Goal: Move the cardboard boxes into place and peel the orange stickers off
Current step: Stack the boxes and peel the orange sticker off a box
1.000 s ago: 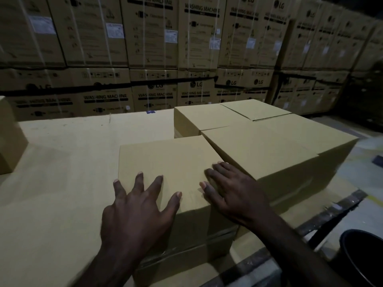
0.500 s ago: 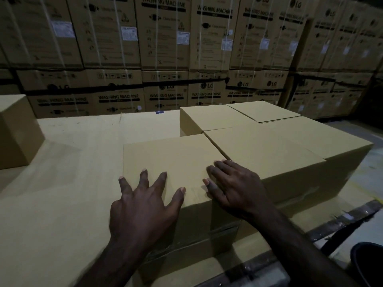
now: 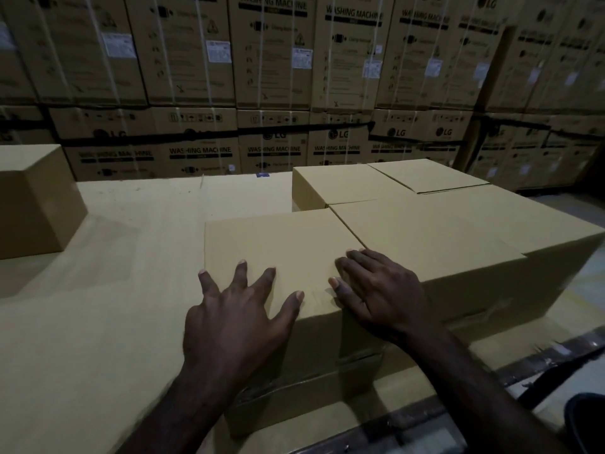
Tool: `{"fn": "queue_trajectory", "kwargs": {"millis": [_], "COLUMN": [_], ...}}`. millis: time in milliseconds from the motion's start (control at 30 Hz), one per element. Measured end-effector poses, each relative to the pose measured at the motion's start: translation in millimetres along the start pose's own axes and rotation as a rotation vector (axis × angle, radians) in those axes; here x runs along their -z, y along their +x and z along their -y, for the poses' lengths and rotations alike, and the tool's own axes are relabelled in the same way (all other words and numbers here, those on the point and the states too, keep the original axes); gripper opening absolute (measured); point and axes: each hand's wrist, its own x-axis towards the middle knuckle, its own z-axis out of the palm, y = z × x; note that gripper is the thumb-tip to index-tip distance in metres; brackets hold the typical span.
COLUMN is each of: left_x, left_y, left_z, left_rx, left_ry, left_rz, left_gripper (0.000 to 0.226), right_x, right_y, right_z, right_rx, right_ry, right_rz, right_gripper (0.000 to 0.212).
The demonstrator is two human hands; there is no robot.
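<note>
Head view: a plain cardboard box [image 3: 281,250] sits nearest the person on a broad cardboard-covered surface [image 3: 114,257]. The left hand [image 3: 235,316] lies flat on the near left part of the box top, fingers [image 3: 240,273] straight and spread wide apart, thumb reaching toward the near edge. The right hand [image 3: 376,290] rests over the box's near right corner, its fingers close together and lightly bent, tips on the top face next to the seam with the neighbouring box; whether they press or merely rest, I cannot tell. Neither hand wraps around anything.

Touching the right side of this box is a larger cardboard box [image 3: 442,250], and behind these stand two more boxes [image 3: 340,185] pushed together. Another box [image 3: 32,198] stands well apart at the far left on the same surface. A wall of stacked washing machine cartons [image 3: 271,77], bound with white straps, fills the background. At the lower right a dark round rim [image 3: 586,421] shows beside a dark metal edge [image 3: 540,358]. The light is dim.
</note>
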Motion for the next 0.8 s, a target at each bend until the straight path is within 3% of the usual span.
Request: {"fn": "queue_trajectory", "kwargs": {"millis": [233, 467, 800], "left_x": [4.3, 19.4, 57.7], "left_y": [3.4, 13.4, 22.9], "left_z": [6.9, 23.7, 111.3], "left_rx": [-0.008, 0.016, 0.066], "left_ry": [-0.102, -0.123, -0.152], "left_rz": [0.011, -0.1, -0.322], "left_gripper": [0.082, 0.079, 0.069], "right_x": [6.7, 18.2, 14.2], "right_y": [0.8, 32.2, 110.2], "right_z": [1.5, 19.7, 119.3], "right_rx": [-0.023, -0.004, 0.062], "right_ry": [0.053, 0.119, 0.161], "right_rz": [0.06, 0.046, -0.004], "right_gripper": [0.068, 0.075, 0.06]}}
